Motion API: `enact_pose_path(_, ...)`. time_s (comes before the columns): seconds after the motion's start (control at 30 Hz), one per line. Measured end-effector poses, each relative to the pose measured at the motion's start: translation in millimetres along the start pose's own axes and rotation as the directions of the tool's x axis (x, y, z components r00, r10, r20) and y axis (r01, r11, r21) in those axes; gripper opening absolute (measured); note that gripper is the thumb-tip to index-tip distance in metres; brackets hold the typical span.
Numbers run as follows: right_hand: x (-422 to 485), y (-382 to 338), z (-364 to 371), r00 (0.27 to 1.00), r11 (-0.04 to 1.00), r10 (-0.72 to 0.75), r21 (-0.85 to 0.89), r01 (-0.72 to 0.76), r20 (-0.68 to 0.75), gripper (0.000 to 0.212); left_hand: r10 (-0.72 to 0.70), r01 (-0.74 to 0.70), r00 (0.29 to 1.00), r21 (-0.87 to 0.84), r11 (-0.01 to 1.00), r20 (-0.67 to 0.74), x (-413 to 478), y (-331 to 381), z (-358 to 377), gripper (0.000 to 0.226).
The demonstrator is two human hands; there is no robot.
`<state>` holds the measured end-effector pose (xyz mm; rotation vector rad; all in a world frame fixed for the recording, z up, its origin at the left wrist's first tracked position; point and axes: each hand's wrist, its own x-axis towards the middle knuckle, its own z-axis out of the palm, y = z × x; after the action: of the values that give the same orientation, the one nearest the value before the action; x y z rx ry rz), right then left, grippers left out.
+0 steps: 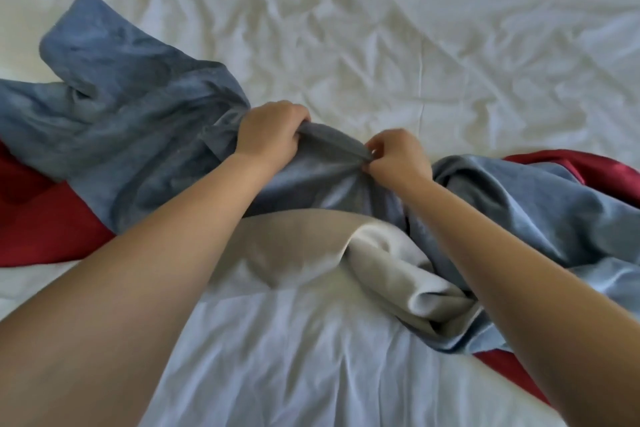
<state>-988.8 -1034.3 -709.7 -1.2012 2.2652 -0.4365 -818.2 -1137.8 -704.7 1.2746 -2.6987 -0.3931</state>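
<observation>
Both bare forearms reach forward; left grip (268,135) fisted knuckles-up, right grip (398,156) looks like a fingertip pinch.

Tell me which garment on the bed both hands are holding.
The blue-grey garment: the left hand and right hand grip its bunched edge. Neither hand holds the red cloth or the cream cloth.
</observation>
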Motion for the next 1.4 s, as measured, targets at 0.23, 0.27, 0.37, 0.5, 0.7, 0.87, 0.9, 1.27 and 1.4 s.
enact_pose_path(0.23, -15, -3, 13, 0.988, 0.967, -0.140, -0.221, 0.123, -0.065, 0.043, 0.031, -0.020, 0.994, 0.097, 0.995, -0.109, -18, 18, 0, 0.029)
enact_pose_path(0.27, -21, -5, 14, 0.971, 0.956, -0.210, -0.231, 0.180, -0.113, 0.047, 0.059, -0.047, 0.986, 0.076, 0.996, -0.158, -28, 20, -2, 0.032)
enact_pose_path(0.37, -37, -13, 15, 0.910, 0.911, -0.407, -0.103, 0.399, -0.081, 0.037, 0.133, -0.135, 0.964, 0.007, 0.991, -0.229, -72, 24, -5, 0.031)
enact_pose_path(0.5, -56, -19, 18, 0.879, 0.919, -0.348, -0.068, 0.389, 0.327, 0.027, 0.076, -0.076, 0.997, 0.012, 0.997, 0.003, -134, 10, 6, 0.047)
enact_pose_path(0.7, -100, -28, 27, 0.866, 0.864, -0.214, -0.325, 0.383, 0.452, 0.036, 0.133, -0.157, 0.966, 0.094, 0.983, 0.223, -176, -15, 12, 0.041)
enact_pose_path(0.87, -158, -37, 39, 0.915, 0.788, -0.379, -0.470, 0.397, 0.138, 0.014, 0.271, -0.282, 0.957, 0.123, 0.951, 0.100, -197, -14, -11, 0.027)
enact_pose_path(0.9, -174, -36, 42, 0.910, 0.785, -0.404, -0.477, 0.395, 0.090, 0.015, 0.311, -0.321, 0.946, 0.123, 0.939, 0.094, -205, -15, -16, 0.028)
enact_pose_path(1.27, -307, -14, 136, 0.924, 0.787, -0.183, -0.513, 0.342, 0.335, 0.044, 0.502, -0.601, 0.740, 0.103, 0.793, 0.448, -337, -22, 8, 0.037)
enact_pose_path(1.4, -299, -29, 139, 0.902, 0.840, -0.270, -0.375, 0.392, 0.338, 0.026, 0.508, -0.540, 0.816, 0.050, 0.840, 0.275, -332, -30, -1, 0.019)
